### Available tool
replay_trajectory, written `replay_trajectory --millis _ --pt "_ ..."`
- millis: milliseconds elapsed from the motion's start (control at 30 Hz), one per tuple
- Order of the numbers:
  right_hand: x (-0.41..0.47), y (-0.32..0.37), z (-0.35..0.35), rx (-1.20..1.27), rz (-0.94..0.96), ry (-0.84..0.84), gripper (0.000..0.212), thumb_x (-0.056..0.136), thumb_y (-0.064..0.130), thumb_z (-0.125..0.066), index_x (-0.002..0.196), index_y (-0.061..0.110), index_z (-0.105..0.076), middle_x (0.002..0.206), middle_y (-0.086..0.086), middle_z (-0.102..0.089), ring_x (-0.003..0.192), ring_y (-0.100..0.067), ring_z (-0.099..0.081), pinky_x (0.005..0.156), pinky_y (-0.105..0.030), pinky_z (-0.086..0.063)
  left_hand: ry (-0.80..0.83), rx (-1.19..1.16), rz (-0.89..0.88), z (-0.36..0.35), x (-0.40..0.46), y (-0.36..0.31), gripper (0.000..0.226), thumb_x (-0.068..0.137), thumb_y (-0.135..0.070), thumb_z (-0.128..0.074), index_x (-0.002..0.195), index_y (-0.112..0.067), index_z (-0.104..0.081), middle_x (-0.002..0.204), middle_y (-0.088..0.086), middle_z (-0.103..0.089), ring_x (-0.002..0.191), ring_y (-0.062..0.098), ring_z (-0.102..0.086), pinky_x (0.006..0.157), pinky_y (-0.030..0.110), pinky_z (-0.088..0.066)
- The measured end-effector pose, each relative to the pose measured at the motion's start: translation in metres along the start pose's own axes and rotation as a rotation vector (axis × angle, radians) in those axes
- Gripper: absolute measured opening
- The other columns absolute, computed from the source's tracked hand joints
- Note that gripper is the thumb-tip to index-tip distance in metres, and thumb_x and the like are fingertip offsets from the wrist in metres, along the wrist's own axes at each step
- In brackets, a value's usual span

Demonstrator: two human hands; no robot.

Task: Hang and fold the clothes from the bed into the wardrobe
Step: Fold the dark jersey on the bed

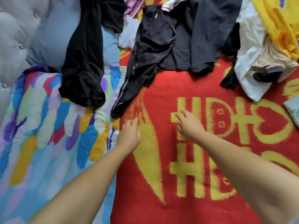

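Both my arms stretch out over the bed's red and yellow blanket (161, 94). My left hand (129, 135) hovers with loose fingers just below the leg end of a pair of black trousers with a grey side stripe (127, 88). My right hand (189, 125) is spread with straight fingers over a yellow figure on the blanket and holds nothing. A dark grey-black garment (191, 41) lies crumpled beyond the trousers. Another black garment (84, 62) is draped over the pillow to the left.
A multicoloured quilt (40, 126) covers the bed's left side, with a light blue pillow (53, 38) and grey tufted headboard (13, 38) behind it. White (249, 62), yellow (278, 21), beige and lilac clothes pile up at the right and back.
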State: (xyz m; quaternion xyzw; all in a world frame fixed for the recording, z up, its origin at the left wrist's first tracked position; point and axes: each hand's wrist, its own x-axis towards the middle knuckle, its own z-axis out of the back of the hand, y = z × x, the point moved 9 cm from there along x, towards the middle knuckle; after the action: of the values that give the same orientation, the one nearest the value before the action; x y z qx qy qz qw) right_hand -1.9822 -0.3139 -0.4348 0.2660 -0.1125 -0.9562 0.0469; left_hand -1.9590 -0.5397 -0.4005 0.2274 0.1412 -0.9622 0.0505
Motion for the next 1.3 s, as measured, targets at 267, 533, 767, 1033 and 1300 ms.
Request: replay_trajectory --millis 267,533,767,1033,1300 --pt "0.054 -0.001 -0.048 0.009 -0.056 -0.289 0.058 0.097 0.047 -0.029 0.152 0.027 -0.022 0.161 -0.007 -0.007 0.148 -0.025 -0.001 0.116 -0.053 0.006 -0.301 0.093 -0.044 0.020 0.120 0.026 0.073 0.091 -0.025 -0.054 0.151 -0.013 -0.016 0.155 0.016 -0.017 0.143 0.031 -0.018 0.113 0.044 -0.022" --pt "0.047 -0.001 -0.036 0.034 -0.045 -0.492 0.057 0.090 0.040 -0.030 0.142 0.019 -0.045 0.155 -0.009 -0.029 0.144 -0.028 -0.022 0.116 -0.055 -0.005 -0.511 0.115 0.068 0.014 0.159 0.040 0.047 0.091 -0.010 -0.039 0.139 -0.013 -0.042 0.129 0.017 -0.045 0.113 0.035 -0.044 0.088 0.044 -0.034" --pt "0.048 0.004 -0.039 0.004 -0.061 -0.444 0.060 0.091 0.044 -0.022 0.147 0.024 -0.033 0.159 -0.003 -0.017 0.147 -0.021 -0.008 0.115 -0.044 0.013 -0.364 -0.004 -0.031 0.022 0.140 0.034 0.044 0.089 -0.001 -0.035 0.132 -0.013 -0.041 0.113 0.019 -0.050 0.087 0.044 -0.056 0.062 0.040 -0.029" --pt "0.006 -0.005 -0.007 0.124 -0.029 -0.017 0.071 0.091 0.024 -0.051 0.152 0.026 -0.015 0.160 -0.004 -0.012 0.144 -0.026 -0.021 0.113 -0.045 -0.027 0.099 0.044 -0.201 -0.067 -0.060 -0.021 0.041 0.097 -0.014 -0.035 0.138 -0.018 -0.037 0.122 0.009 -0.051 0.098 0.039 -0.058 0.074 0.046 -0.045" --pt "-0.124 0.065 0.128 0.009 0.383 -0.050 0.045 0.087 0.024 -0.061 0.131 0.016 -0.051 0.141 -0.015 -0.044 0.132 -0.028 -0.040 0.102 -0.036 -0.036 -0.352 -0.028 -0.690 0.136 -0.189 -0.159 0.036 0.085 -0.021 -0.039 0.113 -0.013 -0.061 0.087 0.010 -0.063 0.077 0.029 -0.064 0.051 0.036 -0.050"
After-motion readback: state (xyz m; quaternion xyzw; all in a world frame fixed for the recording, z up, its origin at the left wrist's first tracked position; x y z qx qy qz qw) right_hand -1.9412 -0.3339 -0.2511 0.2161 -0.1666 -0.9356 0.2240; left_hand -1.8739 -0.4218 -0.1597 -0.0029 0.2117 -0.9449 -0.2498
